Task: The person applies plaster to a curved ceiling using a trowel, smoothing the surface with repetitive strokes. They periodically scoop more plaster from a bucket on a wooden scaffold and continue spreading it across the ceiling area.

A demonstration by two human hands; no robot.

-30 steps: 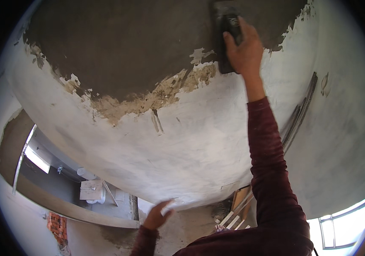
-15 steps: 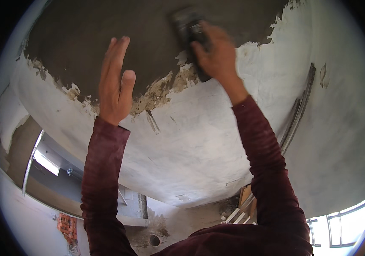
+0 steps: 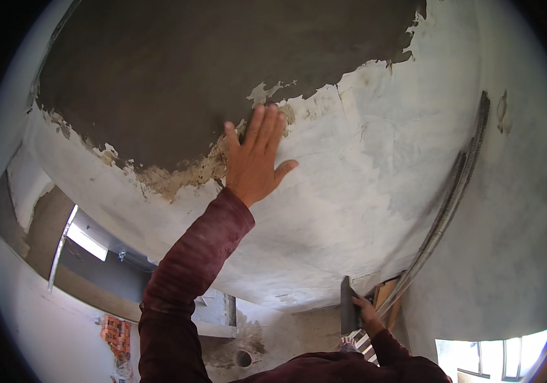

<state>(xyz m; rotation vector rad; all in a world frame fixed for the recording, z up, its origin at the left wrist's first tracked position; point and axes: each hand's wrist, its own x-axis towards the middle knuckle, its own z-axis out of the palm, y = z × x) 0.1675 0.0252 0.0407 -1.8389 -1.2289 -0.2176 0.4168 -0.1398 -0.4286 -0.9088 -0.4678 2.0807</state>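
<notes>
My left hand (image 3: 255,161) is raised in front of the wall with its fingers spread and nothing in it. It lies flat at the ragged lower border of the dark, damp-looking plaster patch (image 3: 152,76); whether the palm touches, I cannot tell. Low down near my body, my right hand (image 3: 368,317) grips a plastering float (image 3: 348,306), a dark flat plate held almost upright. Its handle is mostly hidden behind my fingers. Pale, dry wall (image 3: 324,210) stretches below the patch, with rough tan crust (image 3: 181,180) along the border.
On the right, long thin strips (image 3: 446,210) lean in the wall corner. Wooden pieces (image 3: 385,293) stand at their foot. Below are a round hole (image 3: 243,358) in the floor, exposed red brick (image 3: 116,335) at lower left and a bright window (image 3: 490,357) at lower right.
My right hand has come down from the plaster patch to near my body, still holding the float. My left hand has moved right and now has its fingers spread across the patch's border.
</notes>
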